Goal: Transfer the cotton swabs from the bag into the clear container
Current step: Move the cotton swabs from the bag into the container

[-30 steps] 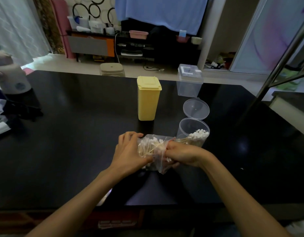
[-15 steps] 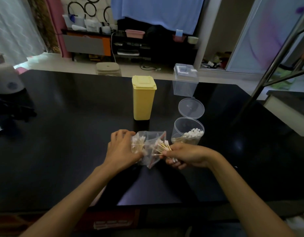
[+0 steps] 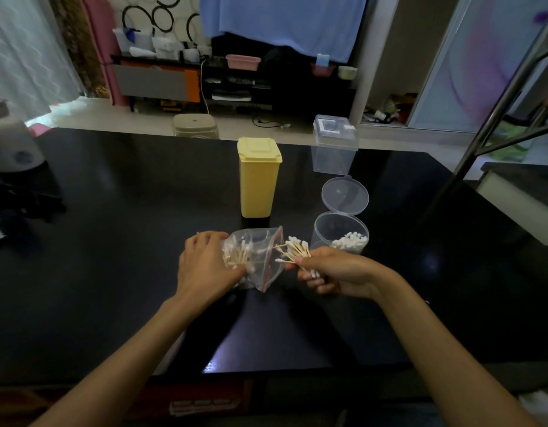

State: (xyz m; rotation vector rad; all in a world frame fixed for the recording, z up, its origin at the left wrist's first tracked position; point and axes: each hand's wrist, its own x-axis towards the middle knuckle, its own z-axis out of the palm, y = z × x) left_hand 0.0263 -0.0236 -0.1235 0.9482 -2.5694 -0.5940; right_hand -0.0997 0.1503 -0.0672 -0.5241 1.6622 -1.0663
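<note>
Left hand: the left hand (image 3: 206, 266) lies over the near end of the bag (image 3: 256, 257), fingers curled round the plastic and pinning it against the black counter (image 3: 112, 241).
Right hand: the right hand (image 3: 334, 272) grips a bundle of cotton swabs (image 3: 294, 252) just outside the bag's mouth, the wooden sticks fanning out past the fingers toward the upper left, a few white tips showing below the fist.
Bag: clear zip-top plastic with a red seal strip, lying crumpled between the two hands, its open end turned toward the right hand; more swabs (image 3: 237, 255) sit inside beneath the left fingers.
Clear container: a round tub (image 3: 328, 232) stands on the counter just beyond the right hand, its hinged lid (image 3: 345, 195) tipped up and back; a cluster of white-tipped swabs (image 3: 350, 242) is packed in its right-hand side.
Yellow box: a tall lidded box (image 3: 258, 177) stands upright behind the bag, left of the tub.
Square box: a clear square box (image 3: 334, 146) with a lid sits near the counter's far edge, behind the round tub.
Far left: a pale rounded appliance (image 3: 11, 143) stands at the counter's left edge.
Beyond the counter: a grey-green stool (image 3: 195, 126) on the floor, and a blue cloth (image 3: 282, 20) hanging above a dark shelf unit.
</note>
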